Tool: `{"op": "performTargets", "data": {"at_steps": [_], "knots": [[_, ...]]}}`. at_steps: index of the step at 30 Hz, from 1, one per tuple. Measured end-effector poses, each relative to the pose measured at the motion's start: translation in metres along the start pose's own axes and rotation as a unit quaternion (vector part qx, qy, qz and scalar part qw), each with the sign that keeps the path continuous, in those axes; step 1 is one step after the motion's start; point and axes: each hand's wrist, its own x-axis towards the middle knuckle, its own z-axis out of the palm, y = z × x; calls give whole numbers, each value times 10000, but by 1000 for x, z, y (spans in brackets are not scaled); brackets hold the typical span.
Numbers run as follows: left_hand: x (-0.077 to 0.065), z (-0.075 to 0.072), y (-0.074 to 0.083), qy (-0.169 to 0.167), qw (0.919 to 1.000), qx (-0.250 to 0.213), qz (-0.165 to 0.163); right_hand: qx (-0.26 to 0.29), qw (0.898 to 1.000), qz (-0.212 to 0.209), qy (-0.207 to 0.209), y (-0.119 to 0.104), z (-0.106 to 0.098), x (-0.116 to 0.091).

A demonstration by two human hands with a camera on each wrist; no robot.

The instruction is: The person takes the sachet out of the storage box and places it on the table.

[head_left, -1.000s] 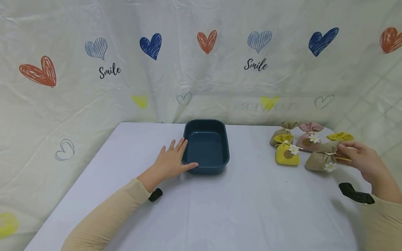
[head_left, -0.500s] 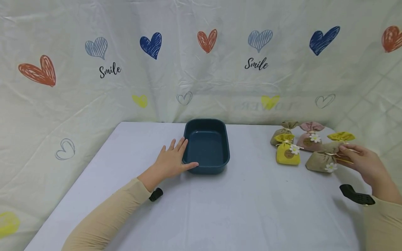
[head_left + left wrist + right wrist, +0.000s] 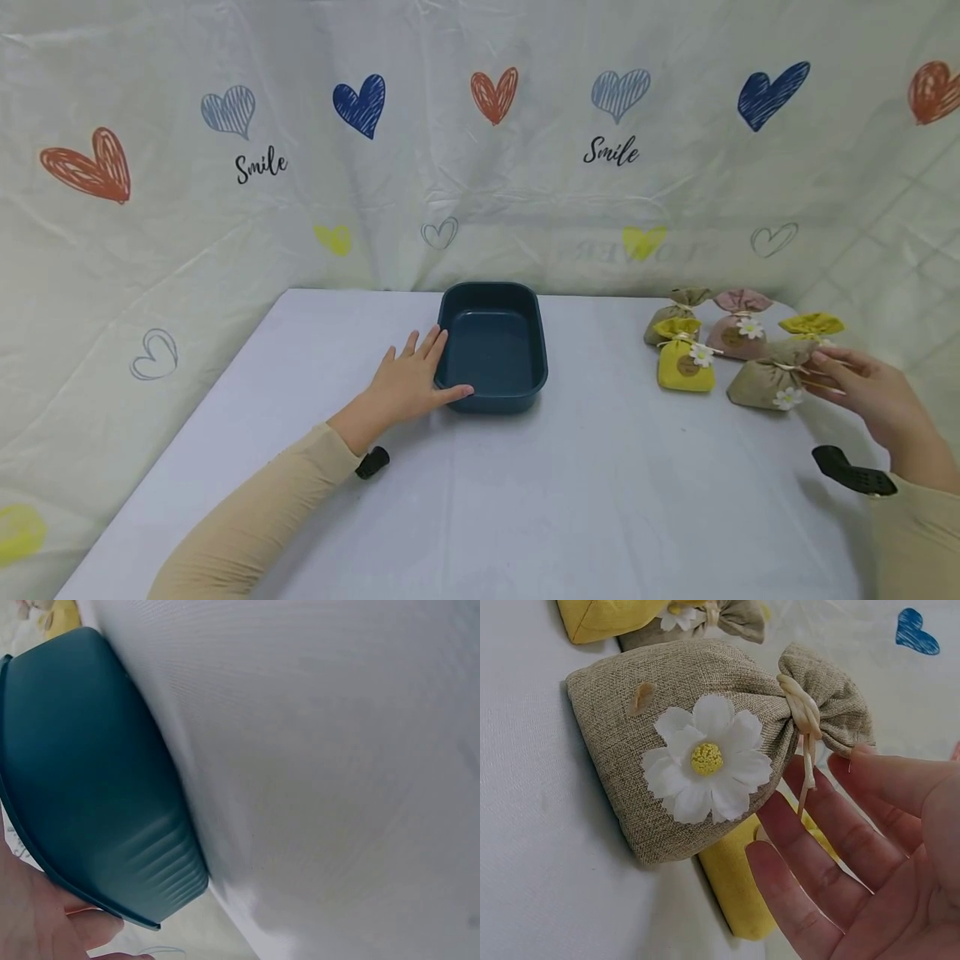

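Note:
My left hand (image 3: 401,387) rests, fingers spread and straight, on the left rim of a dark teal rectangular tub (image 3: 495,406), thumb over the near corner. In the left wrist view the tub's ribbed outer wall (image 3: 82,757) shows. At the right, my right hand (image 3: 873,392) pinches the gathered top of a beige cloth sachet (image 3: 765,383) between thumb and index finger, the other fingers loosely extended. The sachet bears a white daisy (image 3: 705,761) and a knotted cord (image 3: 801,709); its base seems to rest on the table. A yellow sachet (image 3: 739,889) lies behind my fingers.
Left of the held sachet stand a yellow sachet (image 3: 686,371), another beige one (image 3: 670,315) and a pink one (image 3: 733,337), close together. A white cloth covers the table (image 3: 585,500). A curtain printed with hearts (image 3: 495,183) hangs directly behind its far edge.
My right hand has sunk very slightly at the beige sachet's neck, its fingers shifting a little. The left hand, the tub and the sachets keep their places.

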Motion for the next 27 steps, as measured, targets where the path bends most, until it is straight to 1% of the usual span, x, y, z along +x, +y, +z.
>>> {"op": "performTargets", "data": {"at_steps": [4, 7, 10, 12, 13, 15, 17, 20, 22, 25, 27], "knots": [[2, 1, 0, -5, 10000, -4, 23, -137, 9999, -21, 69, 0, -1, -3], [3, 1, -1, 0, 10000, -10, 38, -40, 9999, -70, 126, 0, -2, -5], [4, 1, -2, -16, 10000, -14, 30, -134, 9995, -72, 279, -1, -3, -5], [5, 1, -2, -26, 10000, -28, 20, -335, 9984, -24, 466, -3, -3, -6], [5, 1, -2, -32, 10000, -37, 21, -511, 9969, 31, 595, -4, -2, -7], [5, 1, -2, -42, 10000, -67, 27, -696, 9936, 134, 881, -7, -1, -9], [5, 1, -2, -62, 10000, -73, 22, -692, 9903, 144, 1193, -9, 2, -11], [4, 1, -3, -81, 9999, -108, 20, -641, 9843, 43, 1646, -16, 8, -13], [3, 1, -3, -85, 9999, -148, 12, -706, 9792, -1, 1902, -22, 14, -13], [2, 0, -5, -74, 9997, -228, 12, -893, 9730, -28, 2129, -33, 24, -12], [2, -2, -6, -61, 9996, -289, 18, -917, 9720, -179, 2158, -41, 33, -12]]}}
